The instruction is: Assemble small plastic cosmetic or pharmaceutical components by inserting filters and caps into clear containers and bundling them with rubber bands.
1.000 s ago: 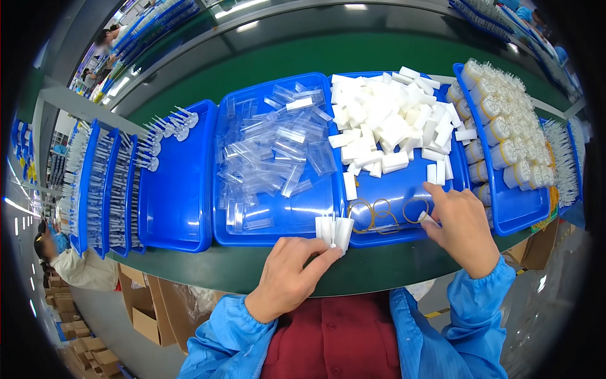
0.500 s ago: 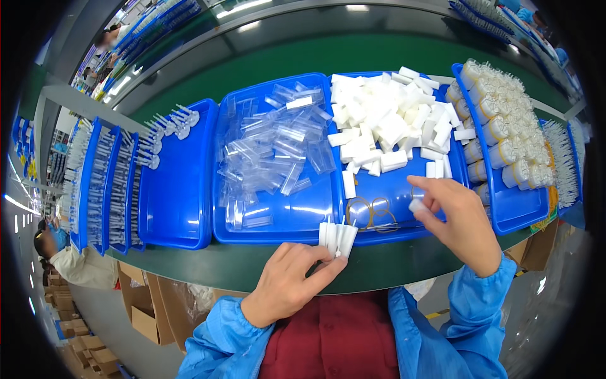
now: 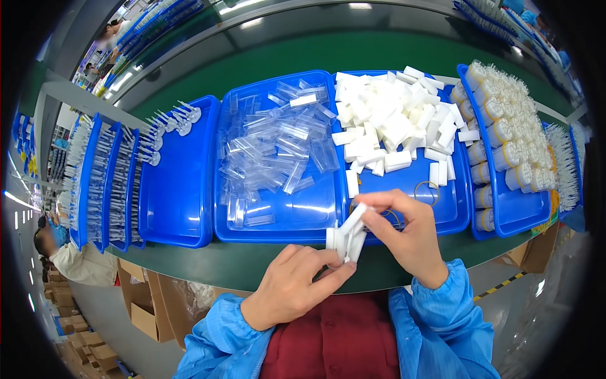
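My left hand is closed round a small bunch of white blocks, with a thin pale tip standing up at its top. Between the thumb and fingers of my right hand is a single white block, tilted and meeting the top of the bunch. Behind my hands, a blue tray carries a heap of similar white blocks. Thin tan rubber bands lie at its near end, partly hidden by my right hand.
Left of the blocks, another blue tray holds clear plastic pieces. Farther left, a blue tray has stemmed pieces at its back. Banded white bundles fill a raised tray at right. Cardboard boxes stand below the table.
My right hand has moved left and toward me from the block tray, bringing a white block against the bunch. My left hand has stayed almost in place, still gripping it.
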Available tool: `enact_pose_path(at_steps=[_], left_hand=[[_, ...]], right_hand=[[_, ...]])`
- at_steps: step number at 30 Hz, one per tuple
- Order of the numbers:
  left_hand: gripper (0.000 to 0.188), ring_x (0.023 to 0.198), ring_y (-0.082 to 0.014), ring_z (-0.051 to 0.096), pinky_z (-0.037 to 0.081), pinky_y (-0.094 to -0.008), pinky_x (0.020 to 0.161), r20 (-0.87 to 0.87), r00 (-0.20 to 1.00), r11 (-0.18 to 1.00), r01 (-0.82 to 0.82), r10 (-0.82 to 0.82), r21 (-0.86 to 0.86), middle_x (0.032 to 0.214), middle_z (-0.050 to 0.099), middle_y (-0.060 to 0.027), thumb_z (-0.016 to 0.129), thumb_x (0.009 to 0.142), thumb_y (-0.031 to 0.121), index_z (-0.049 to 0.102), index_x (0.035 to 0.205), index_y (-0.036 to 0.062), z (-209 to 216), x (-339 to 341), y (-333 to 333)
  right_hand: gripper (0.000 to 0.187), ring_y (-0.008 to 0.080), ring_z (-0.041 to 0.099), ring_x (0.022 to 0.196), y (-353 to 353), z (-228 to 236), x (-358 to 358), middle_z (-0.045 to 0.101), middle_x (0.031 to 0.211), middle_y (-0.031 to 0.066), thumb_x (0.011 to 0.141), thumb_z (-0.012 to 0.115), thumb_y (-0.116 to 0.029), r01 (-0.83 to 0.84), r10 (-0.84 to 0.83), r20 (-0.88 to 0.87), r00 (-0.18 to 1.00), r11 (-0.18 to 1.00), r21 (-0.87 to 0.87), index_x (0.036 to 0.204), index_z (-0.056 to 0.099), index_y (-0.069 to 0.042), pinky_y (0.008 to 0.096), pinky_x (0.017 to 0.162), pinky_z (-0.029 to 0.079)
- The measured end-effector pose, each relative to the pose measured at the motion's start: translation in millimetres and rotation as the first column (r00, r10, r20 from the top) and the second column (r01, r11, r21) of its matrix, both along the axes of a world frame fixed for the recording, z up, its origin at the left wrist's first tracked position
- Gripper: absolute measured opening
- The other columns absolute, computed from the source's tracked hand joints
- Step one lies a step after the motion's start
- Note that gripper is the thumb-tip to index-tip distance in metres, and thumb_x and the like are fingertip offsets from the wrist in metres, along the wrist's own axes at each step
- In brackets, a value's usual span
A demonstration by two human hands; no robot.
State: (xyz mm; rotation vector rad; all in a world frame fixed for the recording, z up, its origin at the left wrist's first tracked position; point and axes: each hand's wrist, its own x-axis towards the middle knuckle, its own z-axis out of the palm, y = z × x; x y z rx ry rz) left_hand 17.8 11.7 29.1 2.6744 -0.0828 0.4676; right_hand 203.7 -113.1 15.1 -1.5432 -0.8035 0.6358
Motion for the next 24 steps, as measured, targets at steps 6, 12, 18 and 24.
enact_pose_path(at_steps=[6,12,18,24], left_hand=[[0.036,0.076,-0.0138,0.057,0.043,-0.0293,0.069,0.021,1.000,1.000,-0.019,0.019,-0.014,0.098,0.063,0.0010,0.068,0.077,0.007,0.073,0.112,0.0127,-8,-5,3],[0.037,0.070,-0.0118,0.056,0.040,-0.0289,0.065,0.089,0.995,0.999,-0.042,0.043,-0.014,0.096,0.065,0.0029,0.071,0.070,0.006,0.076,0.106,0.0152,-7,-2,3],[0.042,0.074,-0.0185,0.063,0.045,-0.0317,0.065,0.355,0.923,0.987,-0.118,0.149,-0.107,0.100,0.069,-0.0035,0.084,0.071,0.009,0.068,0.110,0.0092,-27,-3,10],[0.041,0.114,-0.0271,0.062,0.052,-0.0372,0.093,0.068,0.963,0.787,-0.171,0.260,-0.594,0.128,0.059,-0.0140,0.075,0.086,0.003,0.060,0.125,0.0041,-8,-8,4]], right_hand=[[0.022,0.0188,0.059,0.092,-6,7,20,0.069,0.097,0.0079,0.089,0.071,-0.004,-0.221,0.226,0.064,0.972,0.973,-0.067,0.110,0.077,-0.007,0.0295,0.079,0.049],[0.027,0.0207,0.056,0.093,-7,8,11,0.066,0.091,0.0043,0.090,0.070,-0.007,-0.315,0.324,0.208,0.923,0.946,-0.075,0.117,0.075,-0.010,0.0325,0.087,0.045],[0.027,0.0232,0.059,0.096,-3,9,3,0.069,0.094,0.0047,0.086,0.073,-0.006,-0.295,0.240,0.520,0.820,0.955,0.025,0.112,0.075,-0.007,0.0367,0.089,0.044],[0.026,0.0247,0.061,0.100,-7,6,-7,0.073,0.096,0.0075,0.082,0.076,-0.001,-0.246,0.188,0.457,0.869,0.967,0.071,0.107,0.077,-0.007,0.0396,0.089,0.046]])
